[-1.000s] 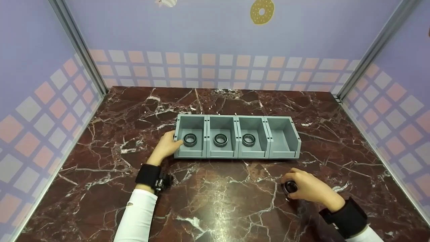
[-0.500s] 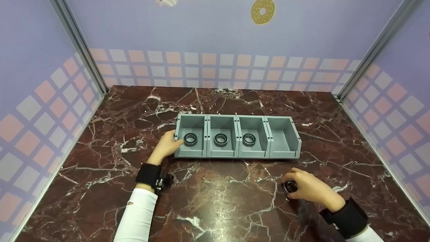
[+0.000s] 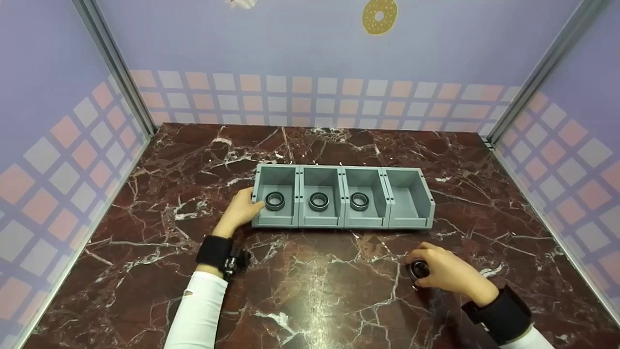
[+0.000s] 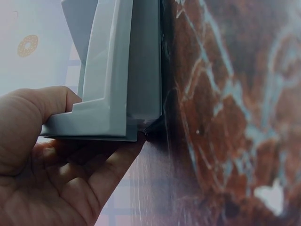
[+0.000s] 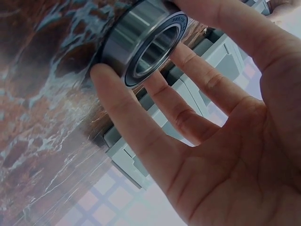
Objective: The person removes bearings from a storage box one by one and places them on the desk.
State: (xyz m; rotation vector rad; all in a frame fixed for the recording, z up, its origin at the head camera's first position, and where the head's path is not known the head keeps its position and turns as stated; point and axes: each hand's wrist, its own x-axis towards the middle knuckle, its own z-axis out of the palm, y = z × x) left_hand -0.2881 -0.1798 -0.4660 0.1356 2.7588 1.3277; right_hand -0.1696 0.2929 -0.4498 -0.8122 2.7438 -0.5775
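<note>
Head view: the left hand (image 3: pixel 240 209), left of the frame's centre, grips the outer side of the leftmost bin (image 3: pixel 274 223), its thumb hooked over the edge. The grey stacking bins stand in a row across the middle of the frame, on a dark red marbled tabletop (image 3: pixel 315 276). The first bearing (image 3: pixel 275 208), the second bearing (image 3: pixel 318 208) and the third bearing (image 3: pixel 359 208) lie flat, one in each of the three bins counted from the left. At lower right, the right hand (image 3: pixel 445 269) holds the fourth bearing (image 3: pixel 412 272) on edge, in front of the rightmost bin (image 3: pixel 409 223) and well apart from it. Against the two earlier pictures almost nothing has changed: both hands and all four bearings keep their places, apart from a very slight shift of the whole view. The work therefore seems to be at a pause, with the fourth bearing still outside the row.

Left wrist view: at lower left, the bin's corner sits between the thumb above and the fingers below, so this grip is narrow and firm-looking; it probably steadies the row.

Right wrist view: the fourth bearing fills the top centre, tilted, pinched between one digit at its upper right and another at its lower left. Two more fingers stretch behind it. Whether its rim touches the tabletop cannot be told.
</note>
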